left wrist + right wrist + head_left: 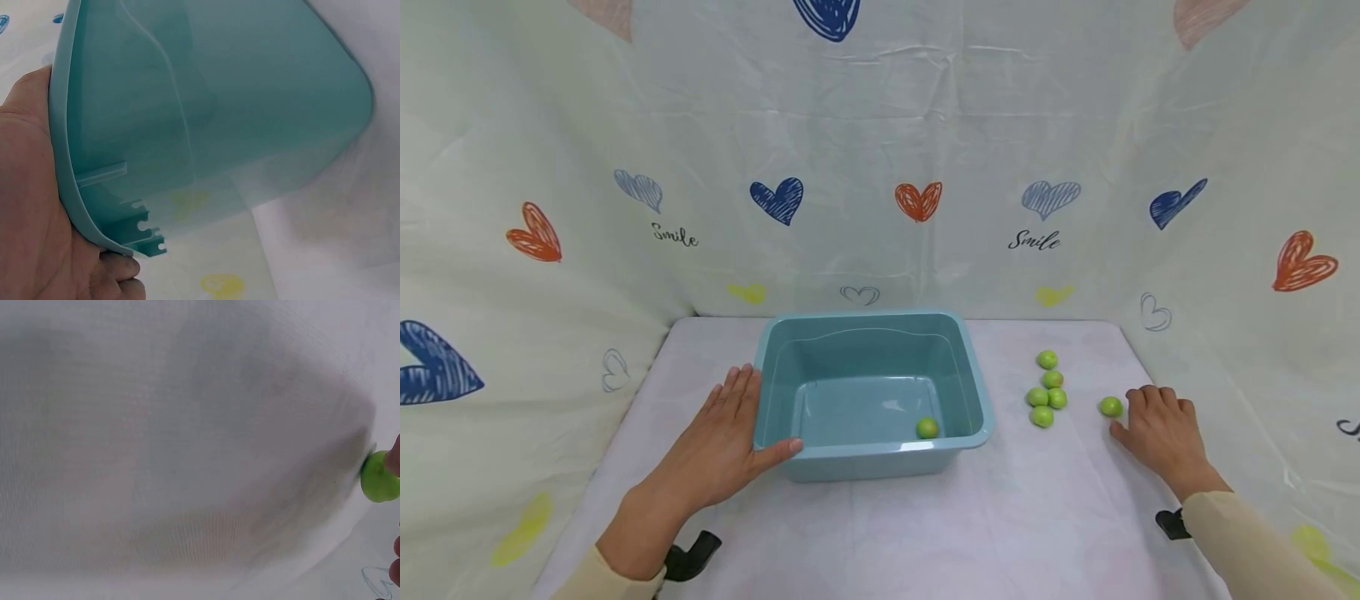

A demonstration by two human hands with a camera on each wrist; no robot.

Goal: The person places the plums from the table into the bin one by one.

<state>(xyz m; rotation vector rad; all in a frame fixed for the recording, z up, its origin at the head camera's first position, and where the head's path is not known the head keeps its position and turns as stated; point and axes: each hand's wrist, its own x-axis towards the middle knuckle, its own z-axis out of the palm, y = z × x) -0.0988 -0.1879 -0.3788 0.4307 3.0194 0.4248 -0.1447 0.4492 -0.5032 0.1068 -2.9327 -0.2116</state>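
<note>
As we start on the left, the left hand [711, 446] lies against the tub [880, 467], four fingers straight and pressed together by the left wall, thumb spread away and laid over the near corner of the rim. And the left wrist view backs that up, rim right against the palm! Behind that hand, a black strap [692, 558] at the wrist, then a cream sleeve [606, 579].

Across we go, inside the tub, and one fruit [928, 427], green and round, sits on the floor toward the front right corner, well apart from the left hand.

Over the right wall, out onto the white table [1000, 533], and here's the bunch: five fruits [1037, 397] huddled close, strung from far to near, lying between the tub and the right hand [1163, 429].

Next along, the lone fruit [1111, 407], right at that hand! It lies just left of the bent fingers, the thumb tip on its near side; the right wrist view shows one digit overlapping it. Pinched or merely touched? Cannot tell. On the straight line from there to the tub, the bunch stands in the way, the tub's right wall beyond it.

Far right, another cream sleeve. Behind everything, a pale sheet [850, 100] with hearts and "Smile" lettering.
</note>
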